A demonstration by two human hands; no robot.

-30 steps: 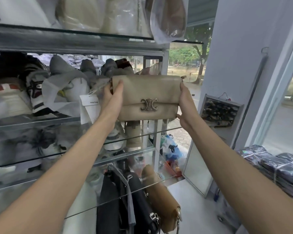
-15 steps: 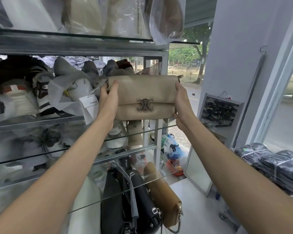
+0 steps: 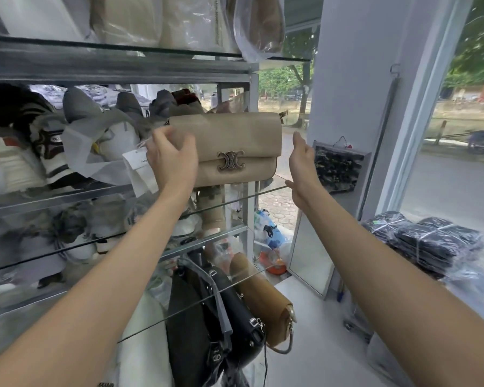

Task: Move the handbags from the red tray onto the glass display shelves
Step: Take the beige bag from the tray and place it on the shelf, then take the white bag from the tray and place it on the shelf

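Glass display shelves (image 3: 109, 68) fill left and centre, metal frame, packed with wrapped shoes and bagged goods. Stack of plastic-wrapped dark bundles (image 3: 430, 241) at right, well apart from the shelves. Black handbag (image 3: 196, 317) low down behind the lowest glass pane, tan handbag (image 3: 263, 300) just beside it on the right. Beige handbag (image 3: 235, 135) upright at the middle shelf's right end, flap facing camera; base near the glass, contact unclear. Left hand (image 3: 173, 160) over the bag's left end, fingers curled, blurred: cannot tell if the grip is clamped on it. Right hand (image 3: 302, 163) just beside the bag's right end, not touching, grip apart, fingers straight. White paper tag (image 3: 140, 169) left of the left hand. Metal clasp (image 3: 231, 160) centred on the flap.
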